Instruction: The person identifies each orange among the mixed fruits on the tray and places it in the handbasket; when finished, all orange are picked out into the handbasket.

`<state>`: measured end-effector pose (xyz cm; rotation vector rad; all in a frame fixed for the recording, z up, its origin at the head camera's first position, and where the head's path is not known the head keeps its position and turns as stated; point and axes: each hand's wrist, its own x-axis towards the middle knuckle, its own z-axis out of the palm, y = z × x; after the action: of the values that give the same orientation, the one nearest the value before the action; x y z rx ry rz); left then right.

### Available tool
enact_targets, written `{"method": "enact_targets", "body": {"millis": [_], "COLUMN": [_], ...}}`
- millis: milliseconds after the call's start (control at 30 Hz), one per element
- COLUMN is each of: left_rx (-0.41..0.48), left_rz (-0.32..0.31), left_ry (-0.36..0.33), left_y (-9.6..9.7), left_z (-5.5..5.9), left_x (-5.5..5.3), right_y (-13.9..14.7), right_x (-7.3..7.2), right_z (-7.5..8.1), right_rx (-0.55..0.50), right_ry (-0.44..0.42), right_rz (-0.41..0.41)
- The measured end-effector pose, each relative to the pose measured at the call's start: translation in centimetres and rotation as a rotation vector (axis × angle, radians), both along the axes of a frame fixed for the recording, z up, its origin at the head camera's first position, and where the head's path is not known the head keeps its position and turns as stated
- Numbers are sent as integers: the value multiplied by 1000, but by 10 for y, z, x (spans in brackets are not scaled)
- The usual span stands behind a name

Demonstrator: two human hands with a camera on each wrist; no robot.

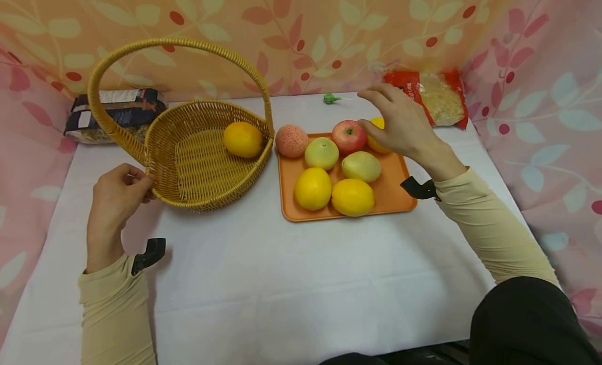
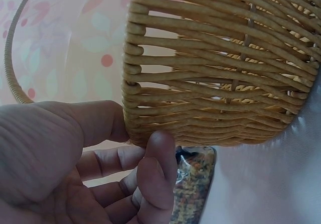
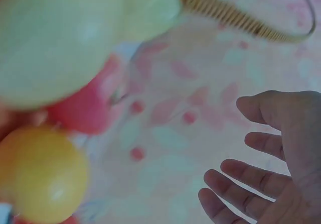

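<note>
The right hand is raised over the far right corner of the tray, its fingers parted and extended with a slight bend, the thumb standing away from them; it has hold of nothing. The left hand pinches the rim of the wicker basket at its left side, between thumb and forefinger. Governing relation: the far yellow fruit lies in the tray's far right corner, partly hidden by the right thumb in the head view; the right wrist view shows a gap between it and the fingertips. The right hand is by far the nearer of the two. The fruit's long axis cannot be determined, as it is part covered in one view and blurred in the other. Just left of it sits the apple, and toward the person the oval pale green fruit, its long axis running roughly left to right. Both would, in this inspector's judgement, restrict finger room on that side. Further out, the tray carries a round pale green fruit, two yellow fruits along the near edge and a pinkish fruit at the far left corner. The basket stands left of the tray, handle upright, with one orange-yellow fruit inside against its right wall. A red-edged bag lies beyond the right hand; a dark packet lies behind the basket.
</note>
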<state>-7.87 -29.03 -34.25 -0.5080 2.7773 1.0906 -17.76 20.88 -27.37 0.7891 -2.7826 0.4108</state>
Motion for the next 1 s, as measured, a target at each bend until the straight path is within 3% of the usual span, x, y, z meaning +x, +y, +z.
{"method": "enact_targets", "body": {"millis": [233,400,633,1000], "left_rx": [-1,4,6,-5], "left_rz": [0,0,3,-1], "left_ry": [9,0,-11,3], "left_y": [0,0,0,0], "left_z": [0,0,0,0], "left_x": [0,0,1,1], "right_y": [35,44,50,50], "right_x": [-14,-20,-25,-27], "right_z": [-18,-33,-49,-59], "right_rx": [83,138,163,198], "right_ry": [-189,-316,-376,-408], "right_rz": [-151,-200,-200,-184]}}
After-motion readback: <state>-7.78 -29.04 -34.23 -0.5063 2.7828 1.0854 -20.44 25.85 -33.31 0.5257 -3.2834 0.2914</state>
